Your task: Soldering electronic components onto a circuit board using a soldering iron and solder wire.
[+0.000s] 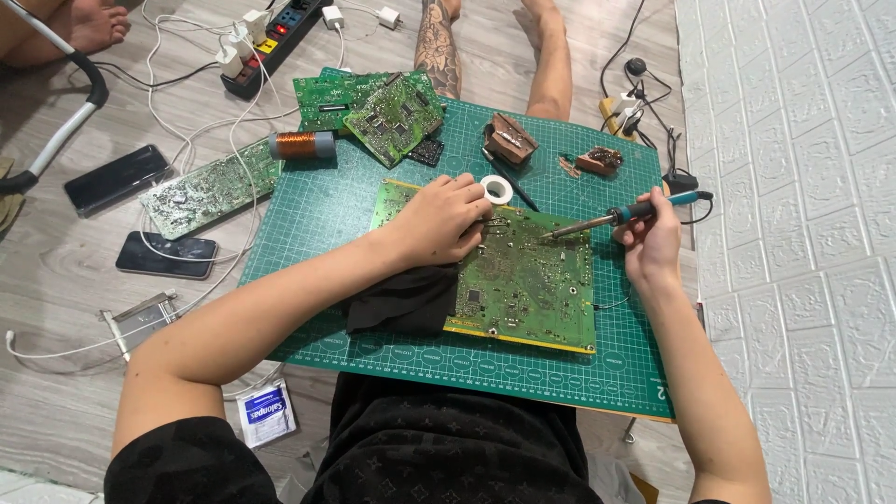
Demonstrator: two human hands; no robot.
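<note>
keep your left hand [439, 222] pressing the green circuit board [523, 280] flat at mid cutting mat [317, 224] while your right hand [651, 238], closed around the soldering iron [621, 215], steadies its tip.

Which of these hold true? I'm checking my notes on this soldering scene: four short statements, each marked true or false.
1. The right hand holds a soldering iron. True.
2. The left hand rests on the circuit board. True.
3. The tape roll lies on the bare floor. False: it lies on the green mat, touching the board's top edge.
4. The copper coil sits on the black cloth. False: it lies at the mat's upper left edge.
</note>
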